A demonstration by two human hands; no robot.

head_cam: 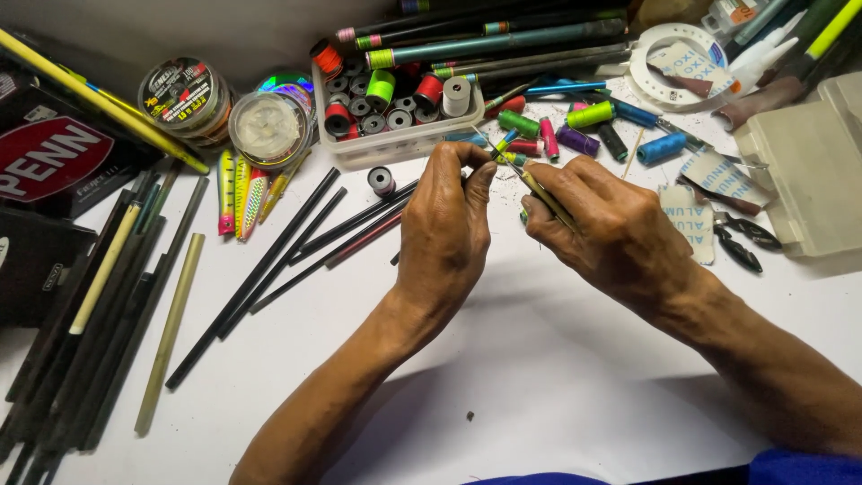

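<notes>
Across the white bench, dark rod blanks lie fanned out on the left, more of them stacked along the far edge. At the right edge sits a closed beige plastic box. Behind the hands, a clear tray holds thread spools in red, green, black and grey; loose spools in green, purple, pink and blue lie just right of it. Two round line reels sit to the left of the tray, with bright fishing lures below them. Small black pliers lie beside the beige box. The left hand is curled, fingertips pinching the near end of a thin rod tip with coloured bands. The right hand grips a slim yellowish tool, its point touching that rod tip, between the hands and just in front of the tray.
</notes>
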